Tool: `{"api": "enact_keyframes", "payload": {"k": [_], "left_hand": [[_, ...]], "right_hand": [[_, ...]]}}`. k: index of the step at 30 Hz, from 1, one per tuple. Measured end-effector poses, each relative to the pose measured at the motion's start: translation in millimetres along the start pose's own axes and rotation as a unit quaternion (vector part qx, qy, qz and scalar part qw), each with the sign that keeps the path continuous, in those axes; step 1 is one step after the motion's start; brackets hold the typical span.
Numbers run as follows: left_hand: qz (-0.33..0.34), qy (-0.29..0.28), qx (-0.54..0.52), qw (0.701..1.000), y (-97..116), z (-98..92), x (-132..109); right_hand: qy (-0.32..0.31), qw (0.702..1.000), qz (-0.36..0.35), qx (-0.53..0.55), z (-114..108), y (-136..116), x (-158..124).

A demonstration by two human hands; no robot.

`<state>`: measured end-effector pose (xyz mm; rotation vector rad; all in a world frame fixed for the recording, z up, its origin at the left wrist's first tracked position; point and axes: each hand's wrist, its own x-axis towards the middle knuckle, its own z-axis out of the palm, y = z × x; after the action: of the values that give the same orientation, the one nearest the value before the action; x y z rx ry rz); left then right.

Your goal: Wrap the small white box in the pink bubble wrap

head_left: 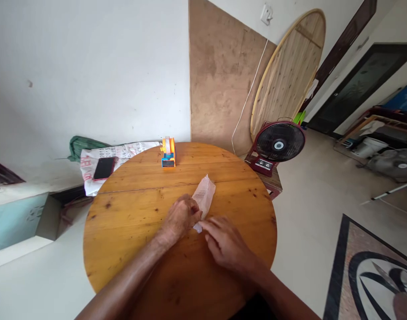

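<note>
A crumpled, see-through, pinkish-white plastic bag [205, 193] lies on the round wooden table [133, 231], its wide end pointing away from me. My left hand [181, 217] is closed on the bag's narrow near part, fingers bent over it. From the right, my right hand [228, 242] meets the bag's gathered near end with its fingers bent and closed there. The exact grip of the fingertips is partly hidden. Farther back on the table stands an orange and blue tape dispenser [168, 153] with a roll of tape in it.
Left of the table, a phone [104, 168] rests on a printed white sack [90, 161]. A dark red fan [279, 142] stands beyond the table's right edge. Behind it a round wooden board [290, 66] leans on the wall, with a white cord [252, 95] hanging nearby.
</note>
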<state>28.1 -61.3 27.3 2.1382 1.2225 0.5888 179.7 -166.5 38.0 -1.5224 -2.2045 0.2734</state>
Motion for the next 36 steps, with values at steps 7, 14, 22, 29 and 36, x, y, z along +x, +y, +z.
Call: {"api": "enact_keyframes", "payload": {"k": [7, 14, 22, 29, 36], "left_hand": [[0.005, 0.012, -0.027, 1.000, -3.9, 3.9, -3.6], [0.017, 0.031, -0.021, 0.999, -4.4, 6.2, -4.4], [0.055, 0.065, 0.010, 0.996, -3.9, 19.2, -12.7], [0.125, 0.056, 0.050, 0.989, -7.0, 15.6, -6.9], [0.138, 0.008, -0.025, 0.990, -11.7, 13.7, 3.7]], "right_hand": [[0.022, 0.992, 0.095, 0.080, -20.0, 27.8, 30.3], [-0.058, 0.997, 0.044, -0.015, -8.7, 40.1, 62.0], [-0.013, 0.996, 0.037, -0.079, -7.5, 39.4, 62.5], [-0.008, 0.997, 0.071, -0.035, -10.5, 42.2, 69.1], [-0.004, 0.998, 0.058, -0.038, -12.8, 53.8, 78.5]]}}
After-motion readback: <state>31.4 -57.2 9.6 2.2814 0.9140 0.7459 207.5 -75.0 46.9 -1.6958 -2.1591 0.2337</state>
